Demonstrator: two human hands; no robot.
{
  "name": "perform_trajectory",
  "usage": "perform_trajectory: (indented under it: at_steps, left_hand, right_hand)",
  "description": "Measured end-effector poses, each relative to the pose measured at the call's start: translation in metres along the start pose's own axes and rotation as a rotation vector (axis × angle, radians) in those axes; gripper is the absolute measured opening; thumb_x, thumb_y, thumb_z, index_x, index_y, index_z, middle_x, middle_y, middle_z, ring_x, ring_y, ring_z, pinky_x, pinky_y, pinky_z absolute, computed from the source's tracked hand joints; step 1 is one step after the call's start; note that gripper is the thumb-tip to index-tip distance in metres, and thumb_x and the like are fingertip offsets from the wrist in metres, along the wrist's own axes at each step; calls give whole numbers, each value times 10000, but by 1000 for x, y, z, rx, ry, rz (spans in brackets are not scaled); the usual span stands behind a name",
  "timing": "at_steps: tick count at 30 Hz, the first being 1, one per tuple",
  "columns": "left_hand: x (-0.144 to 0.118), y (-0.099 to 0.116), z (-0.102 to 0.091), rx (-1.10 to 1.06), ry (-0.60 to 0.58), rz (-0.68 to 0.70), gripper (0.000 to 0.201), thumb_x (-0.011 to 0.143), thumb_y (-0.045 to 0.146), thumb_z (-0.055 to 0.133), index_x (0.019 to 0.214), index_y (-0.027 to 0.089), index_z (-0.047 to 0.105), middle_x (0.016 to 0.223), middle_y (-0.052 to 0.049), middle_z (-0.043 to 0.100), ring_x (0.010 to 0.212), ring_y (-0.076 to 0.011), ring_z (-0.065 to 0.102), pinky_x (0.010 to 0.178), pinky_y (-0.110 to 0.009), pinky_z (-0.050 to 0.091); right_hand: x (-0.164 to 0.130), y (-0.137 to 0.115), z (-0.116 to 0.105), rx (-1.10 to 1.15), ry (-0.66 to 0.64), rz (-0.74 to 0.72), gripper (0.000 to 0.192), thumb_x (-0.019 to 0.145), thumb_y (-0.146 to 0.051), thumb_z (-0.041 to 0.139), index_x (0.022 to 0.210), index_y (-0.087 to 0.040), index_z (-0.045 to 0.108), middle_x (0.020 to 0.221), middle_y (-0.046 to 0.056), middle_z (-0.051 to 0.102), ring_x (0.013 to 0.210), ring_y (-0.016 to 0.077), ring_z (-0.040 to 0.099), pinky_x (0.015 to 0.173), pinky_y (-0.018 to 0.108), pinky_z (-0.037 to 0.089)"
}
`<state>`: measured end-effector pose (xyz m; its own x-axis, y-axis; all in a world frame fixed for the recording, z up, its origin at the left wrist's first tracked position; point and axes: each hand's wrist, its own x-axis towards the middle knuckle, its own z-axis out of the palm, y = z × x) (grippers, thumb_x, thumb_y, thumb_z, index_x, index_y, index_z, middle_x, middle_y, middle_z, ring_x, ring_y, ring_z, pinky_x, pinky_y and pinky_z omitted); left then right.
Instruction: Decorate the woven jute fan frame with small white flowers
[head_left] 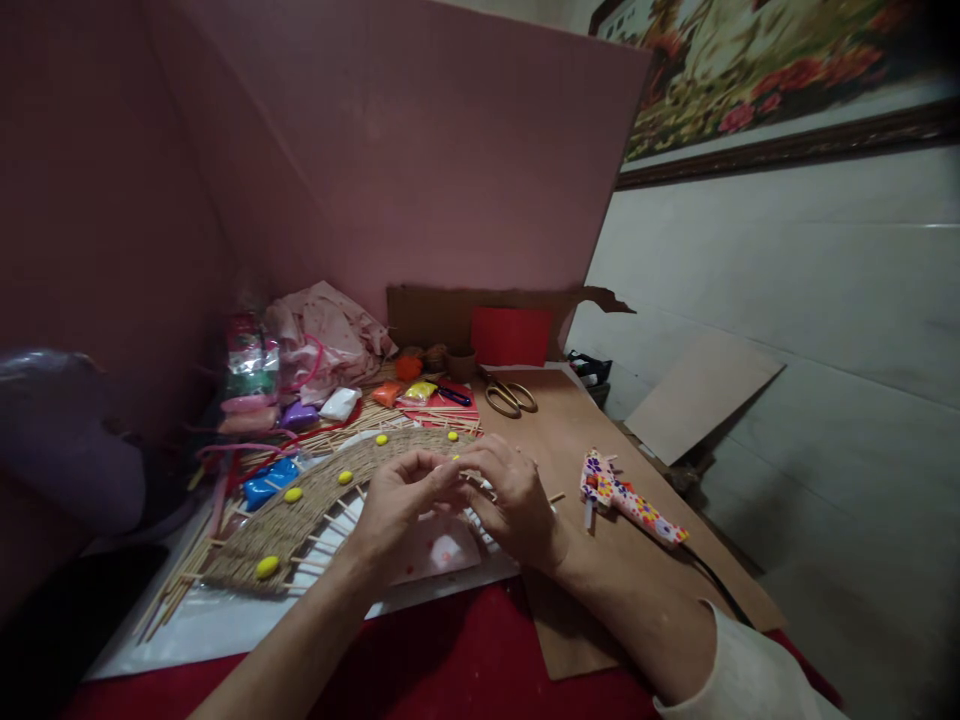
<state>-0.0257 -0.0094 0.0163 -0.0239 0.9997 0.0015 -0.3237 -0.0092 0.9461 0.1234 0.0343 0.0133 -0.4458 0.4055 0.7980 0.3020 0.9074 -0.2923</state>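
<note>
My left hand [403,505] and my right hand [514,500] meet at the fingertips, each in a closed pinch. What they hold between them, if anything, is hidden or too small to name. Below and behind them lies a fan-shaped arch of woven brown twine [259,535] on thin wooden sticks. Several yellow clay dots [267,567] sit along the arch; the right part of it is covered by my hands. A white sheet [217,640] lies under the arch, and a pale pink piece [442,550] shows below my fingers.
A flower-patterned glue gun [634,510] lies on brown cardboard [559,435] at right, its cord trailing off. Scissors [510,398] lie behind. Clay packets in blue [270,483], white [340,404] and yellow [418,392] lie at the back left near loose sticks. A pink panel [405,150] stands behind.
</note>
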Motion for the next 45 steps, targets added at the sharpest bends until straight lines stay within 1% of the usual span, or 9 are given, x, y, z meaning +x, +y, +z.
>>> perform_trajectory:
  at_steps: [6, 10, 13, 19, 23, 27, 33, 41, 45]
  left_hand:
    - [2, 0, -2, 24, -7, 34, 283, 752, 362, 685, 915, 131, 672, 805, -54, 685, 692, -150, 633, 668, -279, 506]
    - [1, 0, -1, 60, -20, 59, 320, 766, 391, 663, 924, 114, 688, 818, -74, 691, 706, -154, 629, 698, -285, 502]
    - [0, 1, 1, 4, 30, 25, 357, 758, 403, 670, 1013, 153, 674, 818, -56, 696, 672, -131, 621, 655, -251, 489]
    - [1, 0, -2, 0, 9, 14, 231, 694, 333, 741, 806, 135, 696, 717, -40, 688, 614, -115, 602, 593, -213, 462]
    - [0, 1, 3, 54, 32, 50, 275, 686, 360, 741, 821, 122, 711, 688, -47, 683, 593, -118, 596, 577, -211, 463]
    - [-2, 2, 7, -49, 30, 0, 324, 713, 406, 710, 884, 131, 700, 725, -55, 686, 613, -126, 607, 562, -218, 470]
    - [1, -3, -1, -83, 11, 1, 245, 681, 289, 760, 839, 116, 687, 740, -58, 689, 630, -131, 616, 600, -242, 484]
    - [-1, 1, 3, -167, 52, -51, 275, 619, 281, 802, 776, 113, 650, 667, -44, 679, 567, -123, 609, 560, -235, 474]
    - [-1, -2, 3, -200, 77, -16, 323, 589, 268, 821, 813, 143, 624, 652, -17, 667, 555, -124, 606, 546, -235, 459]
  right_hand:
    - [0, 2, 1, 20, -21, 54, 212, 837, -256, 603, 1040, -196, 602, 942, 79, 630, 917, 219, 571, 793, 371, 477]
    - [0, 2, 2, -3, -36, 31, 154, 853, -208, 568, 1000, -178, 600, 941, 78, 635, 901, 209, 572, 769, 358, 482]
    - [1, 1, 2, -15, -9, 13, 102, 865, -210, 543, 945, -167, 590, 919, 82, 640, 894, 208, 572, 775, 363, 479]
    - [1, 1, 0, -46, -62, -9, 148, 853, -227, 564, 987, -176, 602, 927, 83, 634, 897, 216, 572, 767, 357, 480]
    - [1, 1, 0, -50, -71, -1, 188, 855, -238, 566, 1031, -177, 592, 934, 84, 631, 899, 216, 567, 762, 356, 482]
    - [1, 1, 0, -56, -35, -13, 125, 860, -185, 524, 969, -170, 584, 927, 86, 631, 893, 213, 567, 769, 357, 478]
    - [2, -1, 0, -22, -41, 19, 159, 830, -204, 562, 980, -153, 570, 923, 104, 625, 879, 224, 576, 753, 361, 483]
    - [1, 1, 1, -18, -58, 23, 139, 845, -219, 561, 978, -177, 573, 924, 84, 628, 882, 217, 577, 755, 355, 483]
    - [-1, 1, 1, -10, -82, 22, 98, 858, -186, 544, 951, -189, 575, 930, 79, 628, 882, 216, 577, 749, 349, 478]
